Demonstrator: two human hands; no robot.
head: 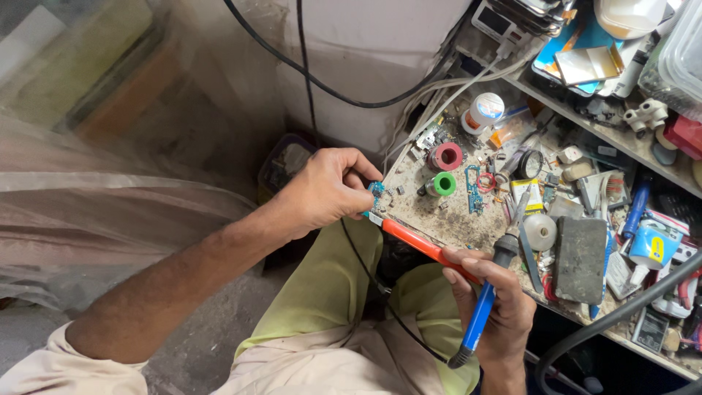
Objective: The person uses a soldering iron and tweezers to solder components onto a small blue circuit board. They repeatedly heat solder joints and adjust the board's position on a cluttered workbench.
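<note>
I pinch a small blue circuit board (pixel 376 192) in my left hand (pixel 325 190) fingers; my right hand (pixel 497 300) grips the soldering iron (pixel 486 292) and orange tool (pixel 420 245); next, I judge, a steady tip on the board.

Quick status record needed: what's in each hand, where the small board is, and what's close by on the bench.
left hand: pinches a small blue circuit board at the bench edge
right hand: grips a blue-handled soldering iron and an orange-handled tool
orange tool tip: reaches toward the board; contact unclear
workbench: dirty, cluttered
nearby: green tape roll, red tape roll, grey block
</note>
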